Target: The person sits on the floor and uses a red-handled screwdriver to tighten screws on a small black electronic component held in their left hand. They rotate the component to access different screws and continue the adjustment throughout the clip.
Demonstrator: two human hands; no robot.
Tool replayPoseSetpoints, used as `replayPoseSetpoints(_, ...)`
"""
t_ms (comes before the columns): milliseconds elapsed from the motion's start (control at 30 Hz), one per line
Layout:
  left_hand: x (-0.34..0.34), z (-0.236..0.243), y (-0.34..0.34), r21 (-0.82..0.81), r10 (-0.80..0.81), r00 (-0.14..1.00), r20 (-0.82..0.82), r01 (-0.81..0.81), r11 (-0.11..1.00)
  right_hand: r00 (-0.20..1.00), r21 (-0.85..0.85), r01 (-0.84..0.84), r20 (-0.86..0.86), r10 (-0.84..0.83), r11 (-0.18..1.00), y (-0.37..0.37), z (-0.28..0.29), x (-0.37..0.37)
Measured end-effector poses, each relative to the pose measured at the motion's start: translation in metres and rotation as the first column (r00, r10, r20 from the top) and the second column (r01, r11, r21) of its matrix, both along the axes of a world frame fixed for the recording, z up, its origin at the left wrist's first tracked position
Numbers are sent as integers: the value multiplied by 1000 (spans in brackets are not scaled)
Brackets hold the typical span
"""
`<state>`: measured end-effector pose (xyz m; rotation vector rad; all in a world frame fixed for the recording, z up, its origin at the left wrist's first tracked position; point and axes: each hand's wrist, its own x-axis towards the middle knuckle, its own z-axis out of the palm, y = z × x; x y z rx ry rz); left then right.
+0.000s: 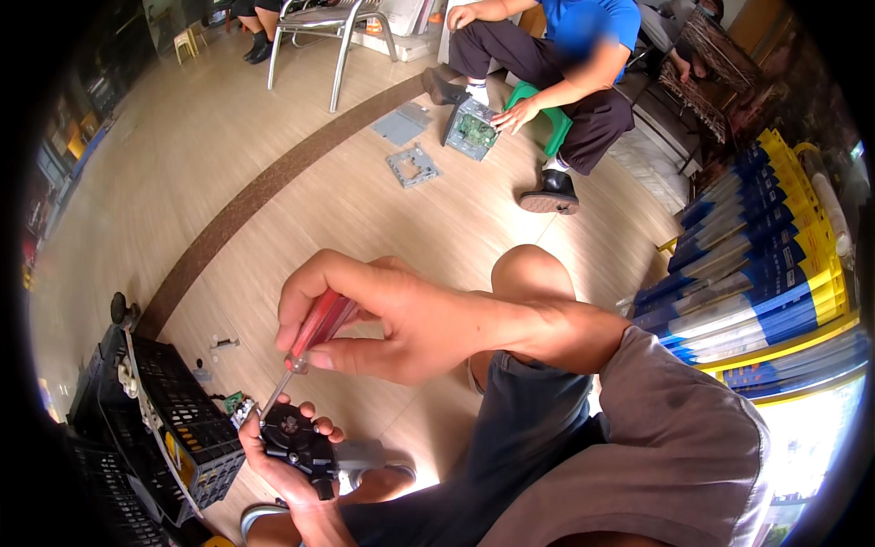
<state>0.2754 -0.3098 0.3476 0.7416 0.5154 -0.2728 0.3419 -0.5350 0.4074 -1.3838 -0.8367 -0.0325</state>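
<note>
My right hand (pixel 406 314) grips a screwdriver (pixel 325 319) by its translucent red handle, with the metal shaft slanting down and to the left. Below it, my left hand (pixel 278 469) is wrapped around a black plastic unit (pixel 299 439) that has a round housing and small metal screws. The screwdriver's tip comes down at the unit's upper left edge, by my left fingertips. Whether it sits in a screw is too small to tell.
Black plastic crates (pixel 187 415) stand at the left. Ahead, a seated person (pixel 583 55) touches an opened grey device with a green circuit board (pixel 474 129). Grey metal plates (pixel 412 167) lie on the floor nearby. A rack of blue and yellow packages (pixel 756 264) stands at the right.
</note>
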Motion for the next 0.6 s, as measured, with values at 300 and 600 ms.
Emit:
replayPoseSetpoints(300, 3, 1, -3, 61, -3, 1000, 21, 2, 998, 996, -92, 48, 82, -41, 995, -3, 5, 9)
replayPoseSetpoints(600, 8, -7, -6, 35, -18, 1000, -20, 18, 999, 994, -147, 13, 111, 3, 989, -7, 6, 15)
